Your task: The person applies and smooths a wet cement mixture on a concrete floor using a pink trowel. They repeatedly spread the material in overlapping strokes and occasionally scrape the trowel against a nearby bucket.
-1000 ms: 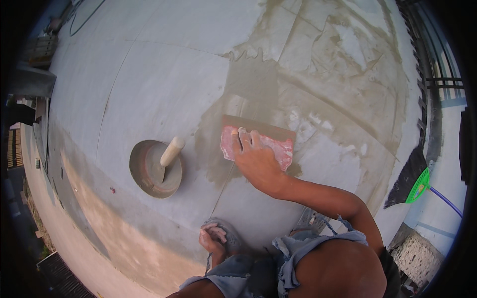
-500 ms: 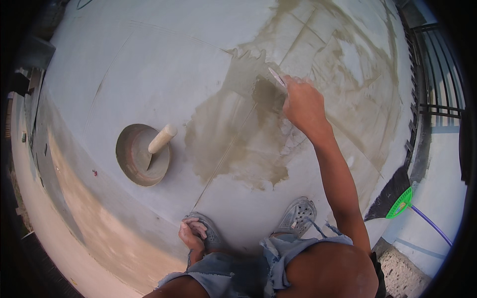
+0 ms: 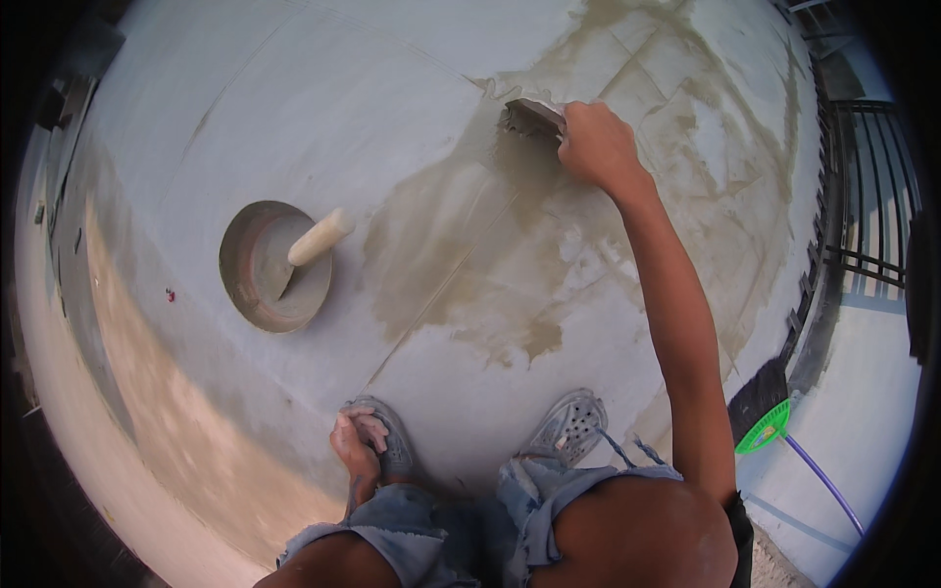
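Bare grey floor (image 3: 323, 118) lies open on every side of the round pan (image 3: 272, 267) — railing (image 3: 867, 196) far off beyond. Right hand (image 3: 595, 144) is closed on a float (image 3: 531, 118), pressed to wet cement well past the pan; left hand (image 3: 355, 446) clasps a shoe (image 3: 387, 436) nearer than the pan.

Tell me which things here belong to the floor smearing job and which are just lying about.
In use:
right hand pressing the float on the wet grey patch
pan with trowel

Lying about:
broom
left hand resting on the shoe
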`<state>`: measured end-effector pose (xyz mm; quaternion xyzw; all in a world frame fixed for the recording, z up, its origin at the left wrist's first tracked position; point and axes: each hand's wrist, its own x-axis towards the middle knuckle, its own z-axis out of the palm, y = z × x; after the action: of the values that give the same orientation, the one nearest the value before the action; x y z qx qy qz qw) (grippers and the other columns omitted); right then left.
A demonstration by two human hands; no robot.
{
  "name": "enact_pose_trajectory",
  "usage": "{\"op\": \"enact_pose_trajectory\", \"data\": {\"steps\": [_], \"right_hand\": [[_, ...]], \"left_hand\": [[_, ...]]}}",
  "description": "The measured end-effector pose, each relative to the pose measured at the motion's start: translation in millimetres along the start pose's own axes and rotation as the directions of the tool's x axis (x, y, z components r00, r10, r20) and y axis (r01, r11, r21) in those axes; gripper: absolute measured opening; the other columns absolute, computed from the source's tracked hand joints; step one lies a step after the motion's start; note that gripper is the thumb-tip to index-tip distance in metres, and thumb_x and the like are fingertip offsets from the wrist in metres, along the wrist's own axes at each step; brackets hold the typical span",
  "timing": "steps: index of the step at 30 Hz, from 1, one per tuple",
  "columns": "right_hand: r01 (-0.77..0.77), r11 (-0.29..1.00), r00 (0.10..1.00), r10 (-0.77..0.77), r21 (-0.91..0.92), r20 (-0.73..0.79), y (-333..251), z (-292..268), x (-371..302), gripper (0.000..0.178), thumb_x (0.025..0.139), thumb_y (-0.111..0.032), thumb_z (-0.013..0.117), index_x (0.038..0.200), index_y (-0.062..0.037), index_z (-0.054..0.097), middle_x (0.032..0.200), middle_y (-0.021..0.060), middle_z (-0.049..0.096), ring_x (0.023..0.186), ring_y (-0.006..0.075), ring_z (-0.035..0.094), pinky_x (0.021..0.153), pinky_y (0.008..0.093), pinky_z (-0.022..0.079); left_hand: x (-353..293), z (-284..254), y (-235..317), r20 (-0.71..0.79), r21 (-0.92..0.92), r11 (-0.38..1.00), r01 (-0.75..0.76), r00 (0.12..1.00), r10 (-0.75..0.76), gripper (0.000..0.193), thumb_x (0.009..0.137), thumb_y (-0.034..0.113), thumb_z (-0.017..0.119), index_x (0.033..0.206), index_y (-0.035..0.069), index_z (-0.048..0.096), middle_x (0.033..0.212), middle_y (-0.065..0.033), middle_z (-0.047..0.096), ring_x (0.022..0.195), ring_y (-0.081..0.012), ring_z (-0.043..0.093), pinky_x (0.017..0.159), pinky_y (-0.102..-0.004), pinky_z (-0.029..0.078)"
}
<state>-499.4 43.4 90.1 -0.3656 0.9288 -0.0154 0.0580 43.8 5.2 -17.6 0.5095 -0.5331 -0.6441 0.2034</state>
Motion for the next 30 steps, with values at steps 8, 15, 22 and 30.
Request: {"op": "enact_pose_trajectory", "data": {"steps": [8,15,22,30], "right_hand": [[0.095,0.995,0.995,-0.095,-0.012,-0.001,-9.2,20.2,4.8,0.022,0.08,0.0,0.066,0.102,0.0008,0.072,0.098,0.024,0.073,0.103,0.0438,0.068,0.085,0.0539,0.058],[0.187,0.976,0.98,-0.194,0.113,0.049,-64.3,18.5,-69.1,0.034,0.078,0.006,0.063,0.112,0.0042,0.07,0.101,0.0234,0.072,0.11,0.0453,0.063,0.086,0.0528,0.059],[0.029,0.996,0.996,-0.035,0.088,0.076,-34.4,17.2,-23.3,0.037,0.08,0.004,0.064,0.116,0.0026,0.071,0.102,0.0211,0.072,0.108,0.0418,0.065,0.087,0.0513,0.058],[0.16,0.977,0.984,-0.169,0.143,0.048,-78.3,26.3,-97.3,0.04,0.082,0.006,0.06,0.121,0.0002,0.071,0.101,0.0184,0.073,0.104,0.039,0.064,0.082,0.0485,0.059]], "left_hand": [[2.7,4.6,0.4,0.041,-0.012,1.0,-0.024,0.999,0.024,0.063,0.114,0.054,0.034,0.102,-0.002,0.061,0.062,-0.0121,0.062,0.04,-0.0131,0.047,0.039,-0.0247,0.035],[3.0,-0.4,-3.2,0.021,-0.03,0.999,-0.012,1.0,0.013,0.064,0.114,0.054,0.034,0.101,-0.003,0.06,0.062,-0.0133,0.063,0.039,-0.0134,0.048,0.037,-0.0243,0.034],[2.1,3.4,-0.8,0.058,-0.01,1.0,0.016,0.998,-0.016,0.069,0.112,0.06,0.035,0.104,-0.003,0.062,0.066,-0.0119,0.066,0.046,-0.0131,0.053,0.043,-0.0253,0.039],[2.0,-0.8,2.1,0.057,-0.003,1.0,0.018,0.998,-0.018,0.068,0.113,0.059,0.034,0.104,-0.003,0.062,0.066,-0.0116,0.065,0.046,-0.0131,0.052,0.043,-0.0253,0.038]]}}
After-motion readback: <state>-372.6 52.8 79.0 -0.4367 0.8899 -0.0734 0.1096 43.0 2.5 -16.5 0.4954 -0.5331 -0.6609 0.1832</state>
